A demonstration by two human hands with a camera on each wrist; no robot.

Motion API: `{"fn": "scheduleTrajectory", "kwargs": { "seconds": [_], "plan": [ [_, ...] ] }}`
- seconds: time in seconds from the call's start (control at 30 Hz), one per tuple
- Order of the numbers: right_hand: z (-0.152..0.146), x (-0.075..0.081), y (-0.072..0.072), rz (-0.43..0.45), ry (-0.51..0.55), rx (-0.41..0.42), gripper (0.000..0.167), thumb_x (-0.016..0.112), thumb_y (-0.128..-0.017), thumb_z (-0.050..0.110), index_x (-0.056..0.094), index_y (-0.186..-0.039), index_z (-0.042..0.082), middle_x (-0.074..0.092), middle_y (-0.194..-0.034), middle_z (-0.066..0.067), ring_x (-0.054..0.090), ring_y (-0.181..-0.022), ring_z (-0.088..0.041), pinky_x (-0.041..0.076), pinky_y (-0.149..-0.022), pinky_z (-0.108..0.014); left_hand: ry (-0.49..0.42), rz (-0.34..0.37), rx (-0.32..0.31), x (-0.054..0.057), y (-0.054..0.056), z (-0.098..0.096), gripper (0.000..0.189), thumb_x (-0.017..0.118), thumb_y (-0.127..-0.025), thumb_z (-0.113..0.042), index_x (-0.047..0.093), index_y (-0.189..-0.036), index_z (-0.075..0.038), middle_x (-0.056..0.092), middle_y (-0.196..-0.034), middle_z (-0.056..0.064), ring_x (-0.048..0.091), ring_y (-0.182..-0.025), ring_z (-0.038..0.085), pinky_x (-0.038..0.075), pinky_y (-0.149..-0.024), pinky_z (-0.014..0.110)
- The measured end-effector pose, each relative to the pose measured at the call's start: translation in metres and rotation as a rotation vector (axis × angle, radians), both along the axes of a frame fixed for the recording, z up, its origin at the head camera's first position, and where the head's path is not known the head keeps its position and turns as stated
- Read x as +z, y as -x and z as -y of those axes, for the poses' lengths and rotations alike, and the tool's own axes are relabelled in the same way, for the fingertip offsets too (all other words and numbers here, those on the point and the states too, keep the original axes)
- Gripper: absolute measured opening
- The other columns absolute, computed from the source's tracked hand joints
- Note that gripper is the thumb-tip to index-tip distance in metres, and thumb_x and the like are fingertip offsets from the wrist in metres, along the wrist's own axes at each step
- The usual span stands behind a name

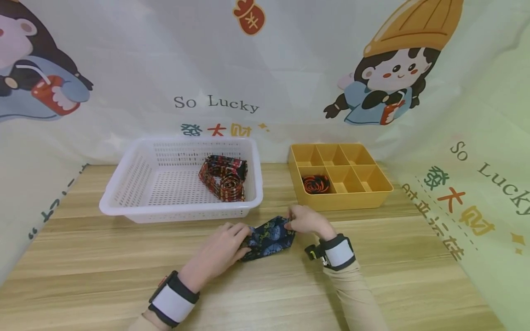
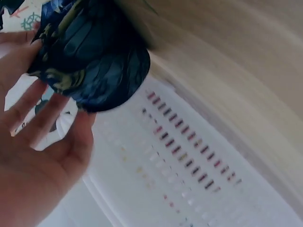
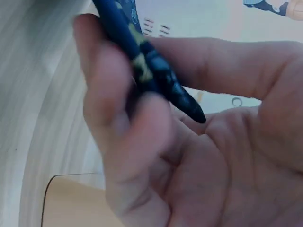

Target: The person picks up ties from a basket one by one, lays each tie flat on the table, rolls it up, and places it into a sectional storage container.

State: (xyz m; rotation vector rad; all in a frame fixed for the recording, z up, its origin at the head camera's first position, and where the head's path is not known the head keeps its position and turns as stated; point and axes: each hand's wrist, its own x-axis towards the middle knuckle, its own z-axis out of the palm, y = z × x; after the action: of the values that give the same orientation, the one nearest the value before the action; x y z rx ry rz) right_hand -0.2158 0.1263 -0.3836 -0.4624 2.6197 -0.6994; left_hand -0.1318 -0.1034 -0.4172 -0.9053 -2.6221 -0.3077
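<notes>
A dark blue necktie point(image 1: 271, 236) with a blue and yellow-green floral pattern is folded into a short, wide bundle low over the table. My left hand point(image 1: 221, 248) holds its left end; in the left wrist view the fingers and thumb point(image 2: 83, 137) are at the edge of the rounded fold of the necktie point(image 2: 102, 56). At the other end my right hand point(image 1: 308, 221) pinches the necktie point(image 3: 165, 78) between thumb and curled fingers, as the right wrist view shows, with a pointed tip sticking out toward the palm.
Behind the left hand stands a white perforated basket point(image 1: 186, 214) with patterned reddish ties point(image 1: 223, 179), one end rolled up. A yellow six-compartment box point(image 1: 348, 201) is at the back right; its front left compartment holds a rolled red-and-black tie point(image 1: 316, 184). A printed cloth point(image 1: 290, 69) hangs behind.
</notes>
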Motion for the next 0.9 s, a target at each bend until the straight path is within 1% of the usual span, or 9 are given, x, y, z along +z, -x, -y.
{"fn": "scheduleTrajectory", "kwargs": {
  "seconds": [0.13, 0.2, 0.3, 0.47, 0.57, 0.63, 0.73, 0.83, 0.9],
  "plan": [
    [0.004, 0.005, -0.003, -0.008, 0.056, -0.014, 0.019, 0.064, -0.087, 0.013, 0.055, -0.101, 0.003, 0.063, -0.09, -0.01, 0.064, -0.071, -0.024, 0.046, -0.059, -0.023, -0.006, 0.012, 0.004, -0.003, -0.001, -0.006, 0.029, 0.069, -0.085, -0.031, 0.066, -0.107, -0.014, 0.058, -0.119, 0.012, 0.06, -0.101, 0.031, 0.051, -0.086, 0.044],
    [0.006, 0.008, -0.006, -0.015, 0.081, -0.017, 0.019, 0.064, -0.088, 0.013, 0.055, -0.102, 0.003, 0.065, -0.093, -0.013, 0.067, -0.073, -0.029, 0.048, -0.059, -0.024, -0.034, 0.038, -0.008, -0.005, -0.002, -0.007, 0.031, 0.07, -0.085, -0.029, 0.067, -0.112, -0.014, 0.052, -0.125, 0.017, 0.059, -0.103, 0.033, 0.052, -0.086, 0.046],
    [0.008, 0.011, -0.009, -0.055, 0.087, -0.012, 0.019, 0.065, -0.087, 0.014, 0.057, -0.101, 0.003, 0.067, -0.091, -0.013, 0.067, -0.071, -0.03, 0.048, -0.056, -0.023, -0.064, 0.061, -0.043, -0.006, -0.003, -0.008, 0.035, 0.071, -0.084, -0.022, 0.067, -0.117, -0.013, 0.049, -0.124, 0.02, 0.06, -0.099, 0.032, 0.052, -0.084, 0.044],
    [0.014, 0.014, -0.014, -0.172, 0.079, 0.001, 0.017, 0.068, -0.086, 0.016, 0.061, -0.099, 0.006, 0.068, -0.08, -0.008, 0.063, -0.061, -0.023, 0.043, -0.052, -0.022, -0.048, 0.054, -0.054, -0.005, 0.0, -0.009, 0.036, 0.068, -0.086, -0.02, 0.065, -0.12, -0.01, 0.057, -0.118, 0.013, 0.058, -0.091, 0.025, 0.051, -0.078, 0.037],
    [0.019, 0.016, -0.018, -0.267, 0.059, -0.008, 0.014, 0.07, -0.084, 0.017, 0.064, -0.095, 0.009, 0.068, -0.079, -0.007, 0.058, -0.061, -0.018, 0.04, -0.052, -0.023, -0.052, 0.043, -0.046, -0.005, 0.002, -0.011, 0.035, 0.068, -0.086, -0.025, 0.062, -0.115, -0.005, 0.063, -0.116, 0.011, 0.059, -0.09, 0.024, 0.05, -0.077, 0.035],
    [0.024, 0.016, -0.022, -0.339, 0.038, -0.02, 0.013, 0.072, -0.083, 0.019, 0.066, -0.092, 0.011, 0.069, -0.081, -0.006, 0.057, -0.064, -0.015, 0.04, -0.054, -0.024, -0.057, 0.032, -0.043, -0.004, 0.004, -0.012, 0.033, 0.068, -0.086, -0.028, 0.061, -0.11, -0.006, 0.065, -0.114, 0.01, 0.06, -0.09, 0.023, 0.05, -0.077, 0.034],
    [0.032, 0.014, -0.026, -0.405, 0.049, -0.029, 0.014, 0.073, -0.082, 0.019, 0.067, -0.093, 0.012, 0.069, -0.077, -0.006, 0.058, -0.063, -0.014, 0.041, -0.052, -0.024, -0.07, 0.03, -0.043, -0.004, 0.006, -0.014, 0.029, 0.067, -0.087, -0.029, 0.062, -0.105, -0.007, 0.067, -0.111, 0.009, 0.061, -0.089, 0.022, 0.049, -0.076, 0.033],
    [0.04, 0.01, -0.028, -0.431, 0.108, -0.004, 0.018, 0.072, -0.083, 0.019, 0.066, -0.097, 0.01, 0.067, -0.07, -0.004, 0.056, -0.056, -0.011, 0.038, -0.048, -0.02, -0.101, 0.065, -0.035, -0.003, 0.008, -0.016, 0.025, 0.066, -0.088, -0.027, 0.064, -0.104, -0.007, 0.068, -0.11, 0.009, 0.062, -0.088, 0.021, 0.05, -0.076, 0.033],
    [0.043, 0.007, -0.028, -0.424, 0.169, 0.039, 0.018, 0.07, -0.085, 0.019, 0.066, -0.099, 0.009, 0.068, -0.069, -0.004, 0.056, -0.055, -0.009, 0.039, -0.048, -0.018, -0.141, 0.115, -0.017, -0.003, 0.008, -0.016, 0.024, 0.065, -0.089, -0.024, 0.064, -0.104, -0.006, 0.069, -0.107, 0.01, 0.064, -0.088, 0.022, 0.052, -0.077, 0.033]
  ]
}}
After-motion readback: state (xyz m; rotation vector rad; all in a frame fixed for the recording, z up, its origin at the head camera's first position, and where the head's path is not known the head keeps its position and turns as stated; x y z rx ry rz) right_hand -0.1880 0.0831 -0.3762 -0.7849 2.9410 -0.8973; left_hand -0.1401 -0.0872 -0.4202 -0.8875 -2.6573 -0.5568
